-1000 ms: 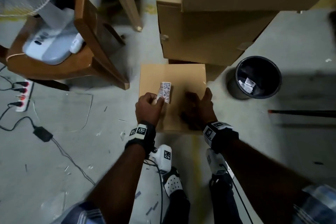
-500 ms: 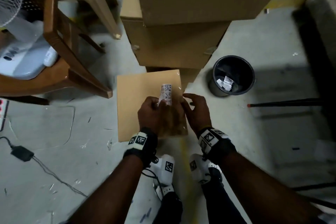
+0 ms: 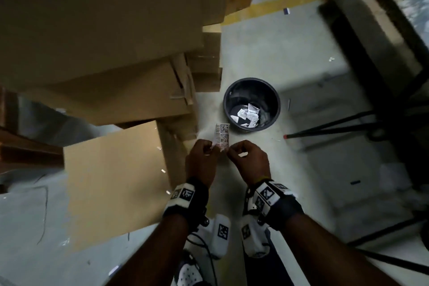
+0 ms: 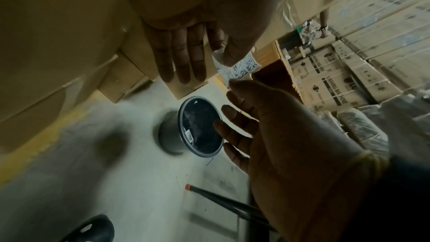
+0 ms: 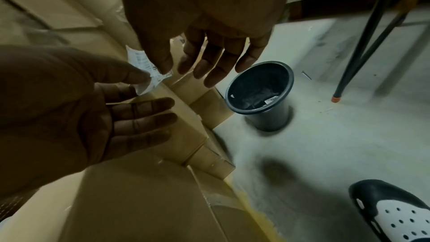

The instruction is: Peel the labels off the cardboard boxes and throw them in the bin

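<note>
A white peeled label [image 3: 221, 136] with printed codes stands up between my two hands, above the floor and just short of the bin. My left hand [image 3: 212, 148] pinches its lower left edge between thumb and forefinger; the other fingers [image 4: 181, 58] stay straight. My right hand [image 3: 228, 151] pinches the label's [image 5: 149, 74] lower right corner. The black round bin [image 3: 251, 104] sits on the floor just beyond, with several crumpled labels inside. The flat cardboard box [image 3: 111, 181] lies on the floor to the left of my hands.
A tall stack of cardboard boxes [image 3: 104, 30] rises at the left and back. Black metal legs with an orange tip [image 3: 286, 136] lie right of the bin. My shoes [image 3: 221, 234] are below the hands. Wrapped cartons [image 4: 337, 80] stand further off.
The label has come off the flat box in my left hand and moved right toward the bin. My right hand left the box and took hold of the label. The view swung right.
</note>
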The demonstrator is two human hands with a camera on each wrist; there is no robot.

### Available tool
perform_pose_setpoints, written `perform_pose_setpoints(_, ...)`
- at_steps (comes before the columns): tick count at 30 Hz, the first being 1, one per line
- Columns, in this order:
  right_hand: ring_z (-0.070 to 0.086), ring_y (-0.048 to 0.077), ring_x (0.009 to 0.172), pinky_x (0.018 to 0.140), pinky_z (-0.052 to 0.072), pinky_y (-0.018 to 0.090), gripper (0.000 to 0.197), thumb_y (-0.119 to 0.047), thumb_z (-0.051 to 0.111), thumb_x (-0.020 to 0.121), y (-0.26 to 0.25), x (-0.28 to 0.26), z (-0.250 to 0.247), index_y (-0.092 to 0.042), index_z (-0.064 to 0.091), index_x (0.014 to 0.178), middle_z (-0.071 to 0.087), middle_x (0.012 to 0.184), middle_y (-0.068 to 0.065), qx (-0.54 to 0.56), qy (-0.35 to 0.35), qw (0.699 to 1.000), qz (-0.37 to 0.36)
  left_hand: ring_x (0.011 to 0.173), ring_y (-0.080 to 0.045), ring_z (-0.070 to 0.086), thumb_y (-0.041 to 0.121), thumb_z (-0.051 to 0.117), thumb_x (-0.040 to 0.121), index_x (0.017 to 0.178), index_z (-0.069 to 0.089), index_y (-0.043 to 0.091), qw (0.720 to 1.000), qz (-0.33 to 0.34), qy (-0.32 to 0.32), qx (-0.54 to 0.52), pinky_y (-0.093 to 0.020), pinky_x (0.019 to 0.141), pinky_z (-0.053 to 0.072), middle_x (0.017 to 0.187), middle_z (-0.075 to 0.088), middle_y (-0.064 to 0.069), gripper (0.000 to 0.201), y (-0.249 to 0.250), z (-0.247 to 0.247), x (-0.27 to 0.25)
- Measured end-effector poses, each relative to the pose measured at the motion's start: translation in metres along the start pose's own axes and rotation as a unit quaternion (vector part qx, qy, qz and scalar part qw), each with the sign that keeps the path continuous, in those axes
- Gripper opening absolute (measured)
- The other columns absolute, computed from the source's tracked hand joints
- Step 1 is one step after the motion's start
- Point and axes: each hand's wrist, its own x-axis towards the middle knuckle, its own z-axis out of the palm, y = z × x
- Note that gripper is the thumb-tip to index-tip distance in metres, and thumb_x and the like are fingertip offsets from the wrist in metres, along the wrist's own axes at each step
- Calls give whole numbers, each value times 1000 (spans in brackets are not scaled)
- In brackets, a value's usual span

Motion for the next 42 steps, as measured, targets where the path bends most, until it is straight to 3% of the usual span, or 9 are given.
perform_pose_setpoints(10, 70, 27, 85, 83, 54, 40, 12, -23, 72, 88, 63, 118, -43, -13, 76, 94, 76, 87, 8, -39, -12, 999, 31, 86, -21, 68, 31, 66, 91, 89, 62, 23, 996, -37, -57, 66, -36, 78, 54, 88, 71, 0, 9, 13, 117, 71)
perform_pose_setpoints(23, 69, 27, 87, 72, 54, 32, 21, -44, 70, 83, 96, 236, -40, -25, 78, 89, 74, 91, 3, -146, -16, 982, 119, 94, -23, 67, 38, 67, 90, 79, 57, 31, 984, -102, -115, 95, -40, 88, 53, 96, 73, -2, 17, -10, 195, 161)
perform_pose_setpoints(26, 69, 23, 80, 69, 56, 33, 19, -42, 71, 85, 106, 256, -32, -24, 78, 88, 73, 85, 1, -155, -40, 980, 115, 98, -24, 67, 36, 66, 91, 93, 61, 32, 978, -116, -139, 105, -41, 90, 53, 102, 73, -3, 7, -19, 203, 176)
perform_pose_setpoints(28, 70, 22, 77, 72, 60, 38, 19, -39, 69, 86, 113, 269, -26, -22, 77, 88, 73, 81, 3, -147, -56, 981, 115, 100, -26, 66, 34, 64, 91, 112, 62, 29, 975, -114, -145, 121, -41, 91, 53, 106, 72, -4, 22, -25, 209, 185)
perform_pose_setpoints(33, 71, 27, 84, 77, 59, 40, 19, -30, 68, 87, 127, 294, -19, -14, 78, 91, 74, 82, 11, -119, -64, 983, 122, 78, -34, 69, 29, 64, 88, 145, 30, 46, 973, -182, -130, 55, -50, 74, 57, 93, 72, -12, 69, -33, 218, 199)
perform_pose_setpoints(35, 72, 30, 84, 80, 59, 45, 15, -24, 70, 85, 136, 300, -15, -11, 79, 88, 75, 83, 14, -96, -66, 982, 146, 61, -28, 62, 20, 60, 93, 150, 21, 44, 971, -206, -119, 19, -36, 56, 53, 81, 70, -13, 73, -38, 217, 208)
perform_pose_setpoints(37, 73, 34, 83, 81, 59, 51, 10, -17, 71, 84, 145, 306, -12, -12, 77, 78, 75, 82, 16, -71, -75, 981, 164, 56, -23, 59, 17, 58, 94, 144, 29, 42, 972, -205, -113, 21, -24, 51, 42, 76, 68, -11, 63, -37, 213, 213)
perform_pose_setpoints(39, 73, 33, 81, 81, 60, 49, 21, -11, 72, 84, 150, 311, -11, -21, 72, 65, 75, 82, 14, -64, -76, 981, 169, 62, -27, 63, 22, 59, 90, 140, 36, 38, 970, -209, -118, 26, -27, 57, 49, 83, 70, -12, 58, -35, 213, 213)
perform_pose_setpoints(42, 74, 25, 74, 77, 62, 43, 33, -10, 74, 85, 152, 317, -14, -29, 66, 59, 76, 81, 6, -65, -64, 983, 160, 104, -41, 66, 43, 55, 70, 140, 35, 42, 965, -213, -140, 58, -54, 92, 54, 117, 68, -17, 73, -46, 218, 213)
